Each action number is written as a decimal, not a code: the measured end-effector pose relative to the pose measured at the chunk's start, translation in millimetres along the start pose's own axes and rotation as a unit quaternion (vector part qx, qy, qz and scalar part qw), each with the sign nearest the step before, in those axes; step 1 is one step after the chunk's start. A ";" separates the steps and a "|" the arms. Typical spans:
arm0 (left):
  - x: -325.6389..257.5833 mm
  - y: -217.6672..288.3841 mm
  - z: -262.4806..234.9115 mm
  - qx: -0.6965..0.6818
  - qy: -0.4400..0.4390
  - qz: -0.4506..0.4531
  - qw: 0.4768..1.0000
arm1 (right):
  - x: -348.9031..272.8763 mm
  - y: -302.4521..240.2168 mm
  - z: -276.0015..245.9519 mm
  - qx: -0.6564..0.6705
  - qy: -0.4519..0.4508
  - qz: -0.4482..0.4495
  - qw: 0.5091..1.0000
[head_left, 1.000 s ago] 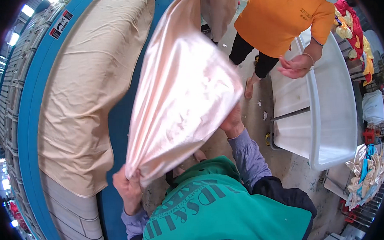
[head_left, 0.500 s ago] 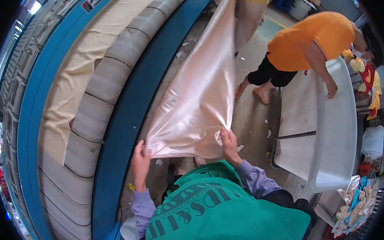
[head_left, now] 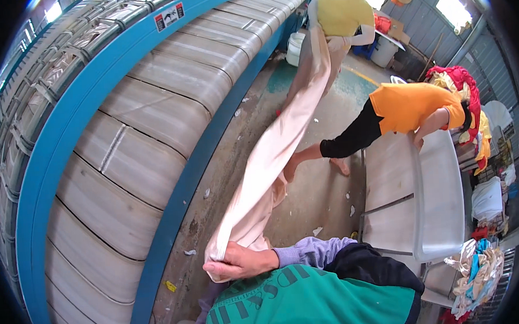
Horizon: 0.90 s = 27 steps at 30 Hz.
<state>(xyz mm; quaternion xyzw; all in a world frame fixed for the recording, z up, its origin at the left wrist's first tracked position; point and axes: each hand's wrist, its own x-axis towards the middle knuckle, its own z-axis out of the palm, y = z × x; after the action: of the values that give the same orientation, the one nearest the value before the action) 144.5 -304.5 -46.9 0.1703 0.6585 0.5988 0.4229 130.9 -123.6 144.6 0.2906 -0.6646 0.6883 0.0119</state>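
A long pale pink satin cloth (head_left: 276,140) stretches from my hands toward the far side, gathered into a narrow, folded band. My right hand (head_left: 241,261) is closed around its near end, in front of my green apron (head_left: 314,303). Of my left arm only the purplish sleeve (head_left: 207,302) shows, low beside the apron; the hand itself is hidden behind my right hand and forearm. A co-worker in a yellow top (head_left: 342,11) stands at the far end and holds the other end of the cloth, a light-coloured glove or hand (head_left: 336,43) at chest height.
To my left runs a large blue-framed machine (head_left: 31,232) with a grey padded belt (head_left: 147,144). On the right, a co-worker in orange (head_left: 415,107) leans over a white plastic tub (head_left: 440,199). Piles of cloth (head_left: 476,274) lie beyond it. White scraps (head_left: 206,193) dot the floor.
The cloth has gone from spread between my two hands to gathered in a narrow band. The cream cloth on the belt is no longer visible. The orange-clad co-worker bends lower.
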 end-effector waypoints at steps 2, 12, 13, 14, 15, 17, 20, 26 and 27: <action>-30.8 -6.3 -19.3 -0.061 0.007 -0.007 0.998 | 14.6 -1.1 10.8 0.013 -0.017 0.009 1.000; -103.7 10.5 -41.8 -0.069 0.101 0.088 0.989 | 111.7 -6.9 91.8 0.053 -0.135 -0.072 0.987; -96.7 13.5 -38.3 0.101 0.168 0.070 0.978 | 122.1 -1.7 99.3 0.064 -0.150 -0.051 0.985; -89.5 15.7 -37.4 0.207 0.208 -0.007 0.956 | 129.8 5.3 100.0 0.033 -0.115 -0.059 0.991; -67.3 17.1 -38.2 0.158 0.271 -0.077 0.947 | 143.6 15.8 107.0 0.066 -0.074 -0.044 0.994; -21.5 16.9 -38.8 -0.034 0.423 0.091 0.901 | 178.3 40.6 120.0 0.077 -0.036 0.002 0.996; 23.4 11.6 -60.9 -0.245 0.447 0.026 0.860 | 250.0 77.8 122.1 0.073 0.005 0.136 0.988; 10.1 15.5 -82.0 -0.408 0.471 0.178 0.762 | 264.7 105.2 42.0 -0.098 -0.037 0.137 0.985; 5.5 19.9 -79.9 -0.389 0.484 0.174 0.764 | 241.1 106.2 25.1 -0.190 -0.006 0.097 0.977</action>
<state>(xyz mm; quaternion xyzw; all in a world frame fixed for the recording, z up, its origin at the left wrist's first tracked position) 74.9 -347.5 -36.3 -0.2092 0.4451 0.8701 -0.0332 -102.5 -248.2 147.1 0.2215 -0.8083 0.5455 -0.0036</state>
